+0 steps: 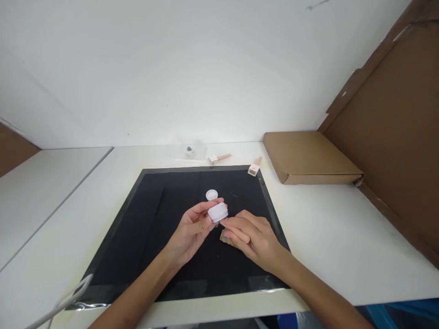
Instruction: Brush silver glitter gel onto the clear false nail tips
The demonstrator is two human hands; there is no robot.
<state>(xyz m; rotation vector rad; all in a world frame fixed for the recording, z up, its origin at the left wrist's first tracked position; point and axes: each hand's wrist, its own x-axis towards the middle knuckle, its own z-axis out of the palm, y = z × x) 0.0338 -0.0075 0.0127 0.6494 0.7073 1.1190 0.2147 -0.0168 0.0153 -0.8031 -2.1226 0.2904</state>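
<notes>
My left hand [194, 228] grips a small white round piece [218, 212], perhaps a jar or cap, between thumb and fingers above the black mat [171, 256]. My right hand [257, 237] is closed close beside it, its fingertips at the lower edge of the white piece. Whatever those fingers pinch is hidden. Partly under my right hand shows a small tan piece [222, 236] with a greyish part; whether it is held or lies on the mat I cannot tell. Beyond my hands, a white round lid-like dish [211, 195] rests on the mat.
Two small white pieces with pinkish handles, one [213, 159] behind the mat and one [254, 169] at its far right corner. A clear bag [199, 151] lies near the wall. A flat cardboard box [312, 157] sits back right, and a white cable [68, 299] front left.
</notes>
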